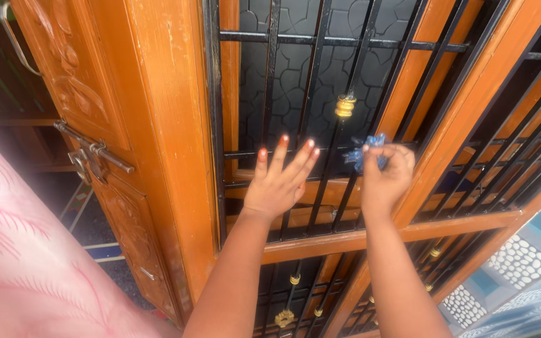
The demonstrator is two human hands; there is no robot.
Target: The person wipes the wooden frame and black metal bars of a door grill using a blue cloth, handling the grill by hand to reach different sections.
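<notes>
Right now I see my right hand [386, 178] clenched around a small blue cloth [366, 150], pressing it against a black bar of the window grille [320, 42], just below a gold bead [345, 106]. My left hand [278, 181] is released, fingers spread flat on the crossbar beside it. I judge this as wiping the bars; the next stroke calls for sliding the cloth along the bar while keeping it bunched. An orange wooden door [158, 125] with a metal latch [92, 153] stands left.

Two hands [280, 181], one blue cloth [368, 150], one door bolt [94, 148], one carved wooden door [95, 94], one barred window grille [320, 94]
</notes>
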